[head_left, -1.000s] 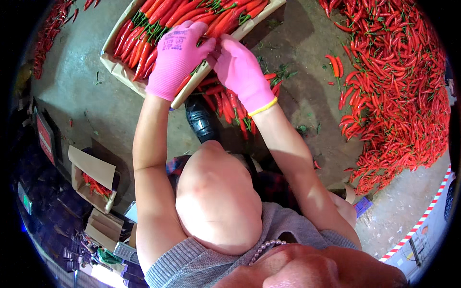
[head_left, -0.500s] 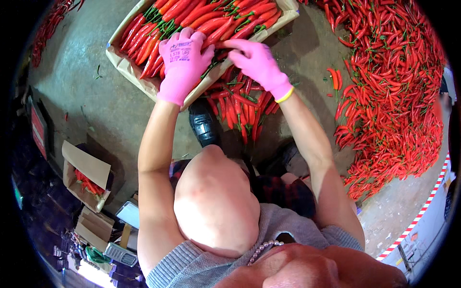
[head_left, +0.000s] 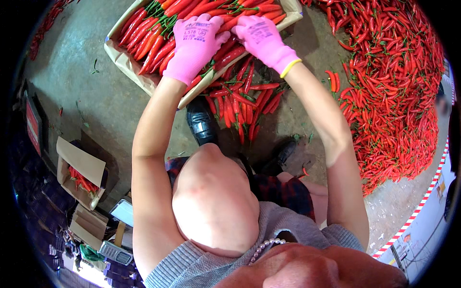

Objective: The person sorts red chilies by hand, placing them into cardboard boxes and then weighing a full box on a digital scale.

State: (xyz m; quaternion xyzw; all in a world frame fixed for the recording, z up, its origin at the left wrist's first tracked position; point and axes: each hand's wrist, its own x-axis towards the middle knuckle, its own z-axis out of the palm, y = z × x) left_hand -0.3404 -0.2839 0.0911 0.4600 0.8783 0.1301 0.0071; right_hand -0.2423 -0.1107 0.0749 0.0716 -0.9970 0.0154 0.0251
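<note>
Left hand (head_left: 196,47) on peppers (head_left: 146,45) in paper-lined box (head_left: 128,67), fingers bent, thumb out to the right; can't tell if gripping. Right hand (head_left: 261,41) just beside it, over peppers near box's near side, fingers curled, tips hidden; can't tell grasp. Small pile (head_left: 245,105) on floor beside box. Big heap (head_left: 394,96) farther right. Black shoe (head_left: 201,124) near box.
</note>
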